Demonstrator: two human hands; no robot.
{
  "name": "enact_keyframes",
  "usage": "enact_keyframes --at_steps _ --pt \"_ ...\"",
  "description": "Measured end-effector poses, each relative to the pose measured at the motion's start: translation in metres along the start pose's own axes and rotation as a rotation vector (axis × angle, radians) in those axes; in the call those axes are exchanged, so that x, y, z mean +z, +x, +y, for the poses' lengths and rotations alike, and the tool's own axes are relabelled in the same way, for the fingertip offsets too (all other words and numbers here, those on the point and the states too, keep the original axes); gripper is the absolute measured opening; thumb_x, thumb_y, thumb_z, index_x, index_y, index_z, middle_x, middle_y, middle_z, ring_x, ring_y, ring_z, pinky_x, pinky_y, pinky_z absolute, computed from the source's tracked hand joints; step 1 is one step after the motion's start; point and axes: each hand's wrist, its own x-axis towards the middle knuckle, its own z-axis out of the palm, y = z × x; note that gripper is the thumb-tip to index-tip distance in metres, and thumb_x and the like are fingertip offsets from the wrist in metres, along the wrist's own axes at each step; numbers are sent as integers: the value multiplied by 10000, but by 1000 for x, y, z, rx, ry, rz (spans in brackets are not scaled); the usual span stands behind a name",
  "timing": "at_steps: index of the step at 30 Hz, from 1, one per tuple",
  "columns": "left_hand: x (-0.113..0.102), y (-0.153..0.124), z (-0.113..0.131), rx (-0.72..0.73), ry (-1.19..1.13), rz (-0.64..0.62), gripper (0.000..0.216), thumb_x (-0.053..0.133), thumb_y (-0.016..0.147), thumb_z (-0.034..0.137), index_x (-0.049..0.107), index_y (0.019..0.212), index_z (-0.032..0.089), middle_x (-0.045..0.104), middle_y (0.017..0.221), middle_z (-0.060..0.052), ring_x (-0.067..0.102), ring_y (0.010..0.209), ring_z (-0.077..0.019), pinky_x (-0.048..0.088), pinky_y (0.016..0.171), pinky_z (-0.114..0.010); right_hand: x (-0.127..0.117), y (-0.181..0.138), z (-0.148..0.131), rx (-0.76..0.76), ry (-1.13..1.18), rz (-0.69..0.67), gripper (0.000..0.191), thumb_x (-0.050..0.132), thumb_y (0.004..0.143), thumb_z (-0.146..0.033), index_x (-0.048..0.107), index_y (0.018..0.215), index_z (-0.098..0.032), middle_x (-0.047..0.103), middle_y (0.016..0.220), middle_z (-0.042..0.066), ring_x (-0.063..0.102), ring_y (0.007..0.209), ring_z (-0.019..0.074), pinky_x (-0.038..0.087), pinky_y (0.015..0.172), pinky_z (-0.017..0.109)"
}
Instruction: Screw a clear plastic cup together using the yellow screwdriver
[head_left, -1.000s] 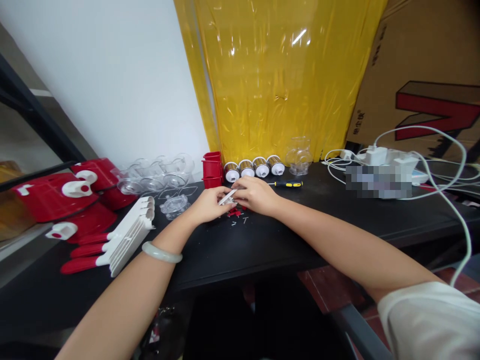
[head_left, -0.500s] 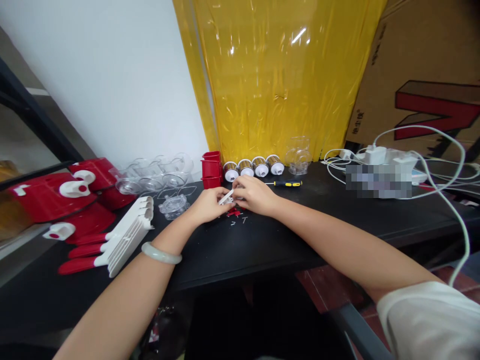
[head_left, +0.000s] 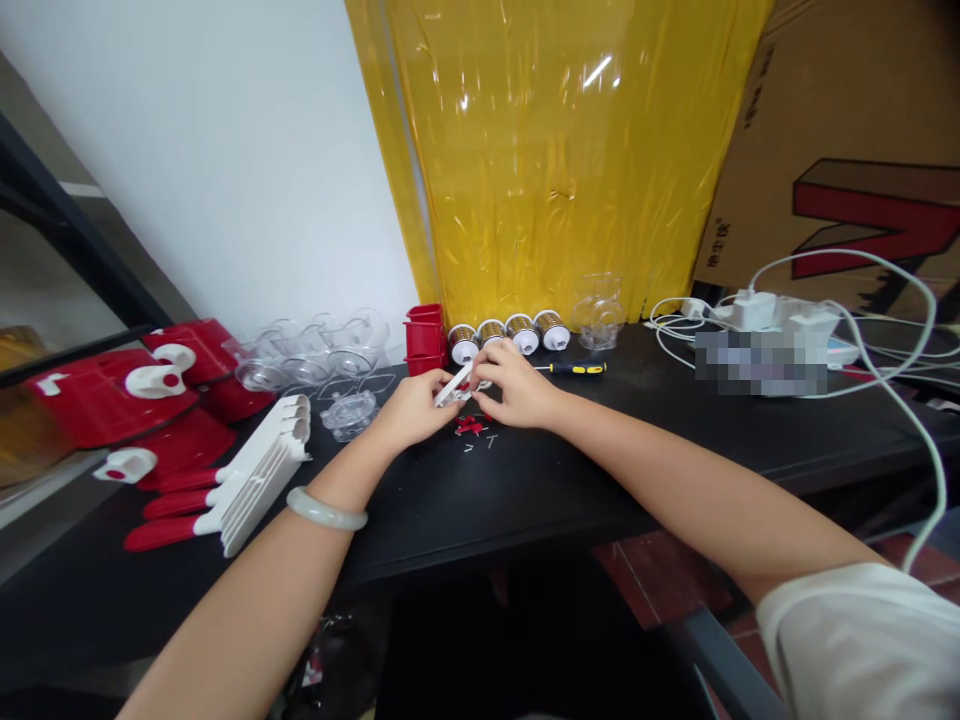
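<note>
Over the middle of the black table [head_left: 510, 490], my left hand [head_left: 416, 408] is closed on a white plastic part [head_left: 454, 384] with a long straight edge. My right hand [head_left: 517, 388] meets it from the other side, its fingers bent and pinching at the part's right end; what exactly lies between those fingertips is partly hidden. Just below the hands lie small red pieces [head_left: 470, 425] and several small screws [head_left: 491, 441]. Behind the fingers stand several drum-shaped metal graters with white ends [head_left: 553, 330]. A screwdriver [head_left: 577, 368] with a black and yellow handle lies right of my right hand.
Red stacked containers [head_left: 424, 338] stand behind my left hand. Leftward are clear plastic parts [head_left: 349, 412], white pieces with red handles [head_left: 262, 470] and red housings [head_left: 112, 395]. White chargers and cables [head_left: 754, 310] lie at right, before a cardboard box [head_left: 847, 130].
The white part has tilted and more of it shows between my hands. My right hand's fingers have shifted slightly upward and right. The view has moved a little.
</note>
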Motion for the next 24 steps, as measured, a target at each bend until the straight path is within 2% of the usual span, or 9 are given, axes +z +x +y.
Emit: enact_keyframes --at_steps 3,7,10,16,18,21,24 --pt "-1 0 0 -12 34 20 321 676 761 424 689 1004 215 776 933 -43 729 854 -246 507 754 -328 -2 1 -2 13 -25 -15 31 629 846 -175 645 858 -198 609 1010 95 494 1016 259 429 936 446" --pt "-1 1 -2 -4 51 52 312 664 774 424 690 1004 215 773 918 -42 721 823 -235 502 738 -321 -2 4 -4 1 63 -111 66 601 852 -143 639 833 -193 640 897 73 558 907 224 470 851 388" --pt "-1 1 -5 -15 77 67 310 661 773 398 695 1023 217 777 928 -42 722 835 -234 501 734 -314 1 4 -2 -7 104 -162 100 619 833 -101 663 820 -191 689 888 64 607 911 216 486 878 390" --pt "0 2 -7 -33 89 72 341 673 777 424 690 1048 217 783 994 -62 731 885 -256 508 747 -327 5 0 3 79 128 -317 118 658 803 -70 726 831 -163 742 897 72 667 880 201 506 859 348" --pt "0 2 -8 -31 80 66 347 674 779 435 688 1048 216 782 999 -63 730 887 -256 510 754 -330 5 0 3 92 114 -341 82 663 828 -109 727 820 -160 736 867 70 659 838 192 498 822 335" --pt "1 2 -8 -22 74 66 342 676 779 435 686 1040 214 780 989 -63 729 890 -256 512 767 -334 3 0 5 102 50 -268 144 623 906 -206 703 792 -167 699 817 63 616 807 189 472 791 335" --pt "1 1 -6 -15 55 71 321 677 785 438 684 1017 216 777 966 -55 729 879 -253 518 778 -340 1 1 8 149 -35 -74 92 617 912 -232 678 869 -179 651 888 73 573 882 213 454 829 360"
